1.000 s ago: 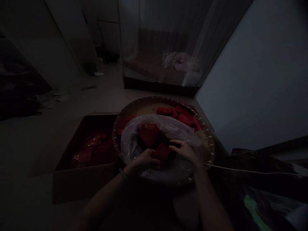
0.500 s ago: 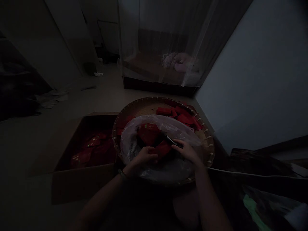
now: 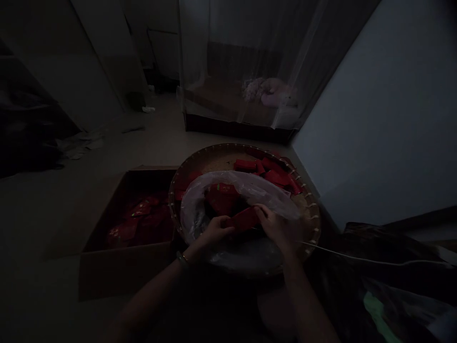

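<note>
In the dim head view, a red packet (image 3: 245, 219) is held level over an open clear plastic bag (image 3: 246, 255). My left hand (image 3: 217, 229) pinches its left end, thumb and fingers closed. My right hand (image 3: 269, 223) is closed on its right end. A small bright glint shows just below the packet; whether it belongs to a tool in my right hand I cannot tell. More red packets (image 3: 223, 197) lie inside the bag. The bag sits in a round woven bamboo tray (image 3: 214, 162), which also bears red packets (image 3: 276, 171) along its far right side.
An open cardboard box (image 3: 124, 271) of red packets stands left of the tray. A white cable (image 3: 357, 257) runs from the tray's right side. A pale wall (image 3: 374, 109) rises on the right, and a netted bed (image 3: 221, 102) stands beyond.
My right hand held a slim dark tool with a bright edge above the packet; now it grips the packet's right end and the tool is hidden. The packet is now stretched level between both hands.
</note>
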`<action>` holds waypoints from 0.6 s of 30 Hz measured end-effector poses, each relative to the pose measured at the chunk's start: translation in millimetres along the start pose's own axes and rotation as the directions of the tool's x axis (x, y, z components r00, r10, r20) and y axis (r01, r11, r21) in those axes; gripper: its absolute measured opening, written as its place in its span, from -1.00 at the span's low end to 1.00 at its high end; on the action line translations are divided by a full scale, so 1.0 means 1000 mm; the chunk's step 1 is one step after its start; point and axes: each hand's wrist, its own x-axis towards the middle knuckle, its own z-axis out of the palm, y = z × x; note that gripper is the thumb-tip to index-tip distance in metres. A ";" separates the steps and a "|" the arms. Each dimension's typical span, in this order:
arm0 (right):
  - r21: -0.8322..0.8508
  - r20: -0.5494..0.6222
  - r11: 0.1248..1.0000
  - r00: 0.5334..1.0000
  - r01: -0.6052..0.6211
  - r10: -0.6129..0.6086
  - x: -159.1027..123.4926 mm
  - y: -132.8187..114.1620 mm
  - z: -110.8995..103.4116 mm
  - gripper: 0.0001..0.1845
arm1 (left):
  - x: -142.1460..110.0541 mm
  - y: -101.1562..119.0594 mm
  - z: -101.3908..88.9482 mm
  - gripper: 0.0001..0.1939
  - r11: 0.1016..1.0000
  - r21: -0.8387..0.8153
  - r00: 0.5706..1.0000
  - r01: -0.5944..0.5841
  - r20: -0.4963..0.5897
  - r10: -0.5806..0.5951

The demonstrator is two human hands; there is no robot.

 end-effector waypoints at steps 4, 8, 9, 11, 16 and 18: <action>-0.013 -0.135 0.998 0.988 0.067 -0.068 0.001 -0.012 0.016 -0.54 | -0.004 0.005 0.002 -0.60 1.000 0.006 0.996 0.007 0.091 -0.007; 0.062 -0.145 0.985 0.978 0.164 -0.153 -0.004 -0.011 0.030 -0.51 | -0.008 0.012 0.003 -0.56 0.999 -0.052 0.997 0.009 0.081 -0.005; 0.084 -0.136 0.982 0.978 0.170 -0.158 -0.005 -0.012 0.033 -0.51 | -0.009 0.014 0.004 -0.57 0.998 -0.061 0.996 0.025 0.084 -0.020; 0.133 -0.130 0.982 0.984 0.137 -0.119 -0.006 -0.014 0.036 -0.49 | -0.010 0.014 0.005 -0.60 0.996 -0.066 0.994 0.066 0.097 -0.060; 0.440 -0.068 0.889 0.983 -0.125 0.172 -0.001 -0.014 0.028 -0.27 | -0.003 0.007 -0.001 -0.58 0.979 -0.205 1.000 -0.017 -0.023 0.012; 0.553 0.015 0.809 0.973 -0.201 0.231 0.000 -0.009 0.024 -0.19 | 0.002 0.006 -0.010 -0.49 0.896 -0.335 0.928 -0.291 -0.326 0.180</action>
